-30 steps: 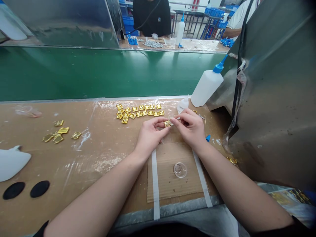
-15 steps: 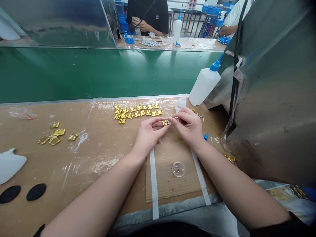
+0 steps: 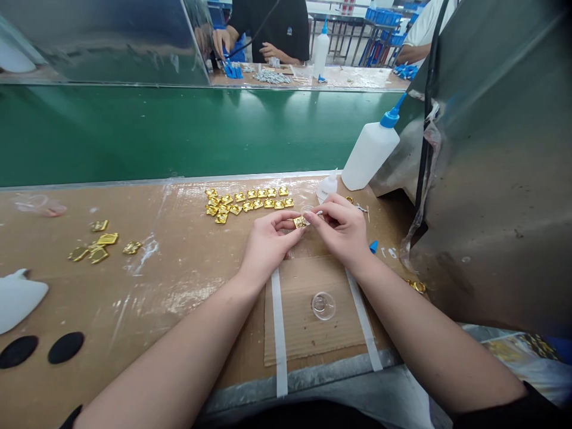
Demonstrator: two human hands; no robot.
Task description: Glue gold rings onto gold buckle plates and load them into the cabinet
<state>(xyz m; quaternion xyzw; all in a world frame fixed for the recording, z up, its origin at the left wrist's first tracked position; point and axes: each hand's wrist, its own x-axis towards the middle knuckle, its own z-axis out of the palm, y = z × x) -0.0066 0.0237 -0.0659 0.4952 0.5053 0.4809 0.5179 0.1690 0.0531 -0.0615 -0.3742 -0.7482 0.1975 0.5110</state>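
Between the fingertips of my left hand [image 3: 271, 241] is a small gold piece [image 3: 300, 222]. My right hand [image 3: 342, 229] is closed in a pinch right beside it, its fingertips at the piece; a thin pale item shows at them, too small to name. Rows of gold pieces [image 3: 257, 205] lie on the table just beyond my left hand. Below both hands, a clear round cup [image 3: 323, 306] stands on a cardboard sheet [image 3: 295, 333] edged with white tape strips.
A white bottle with a blue nozzle [image 3: 370, 156] leans at the metal panel [image 3: 496, 179] on the right. A small white bottle [image 3: 328, 187] stands nearby. More gold pieces [image 3: 99, 255] and black discs [image 3: 66, 348] lie left. Across the green strip [image 3: 179, 131] sits a person [image 3: 281, 30].
My hands and the gold piece have hardly moved. Across the strip, the person's hands have come apart, one reaching over to the blue items at the left.
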